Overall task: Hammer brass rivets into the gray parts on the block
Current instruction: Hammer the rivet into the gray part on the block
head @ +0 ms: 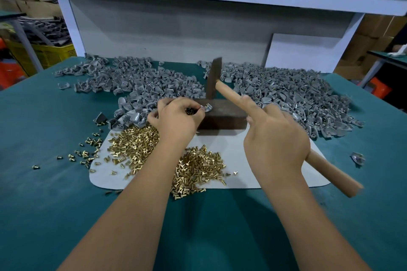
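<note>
Left hand (176,116) pinching gray part (207,108) on block (222,116), rivets cupped inside; right hand (275,141) gripping raised hammer (231,92) beside it.

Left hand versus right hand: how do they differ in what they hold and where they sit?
The left hand pinches small brass rivets at the gray part on the block; the right hand grips the hammer by its wooden handle. The left hand rests low at the block's edge; the right hand sits beside the block, the hammer head raised above it. Both are bare and over the white mat.
</note>
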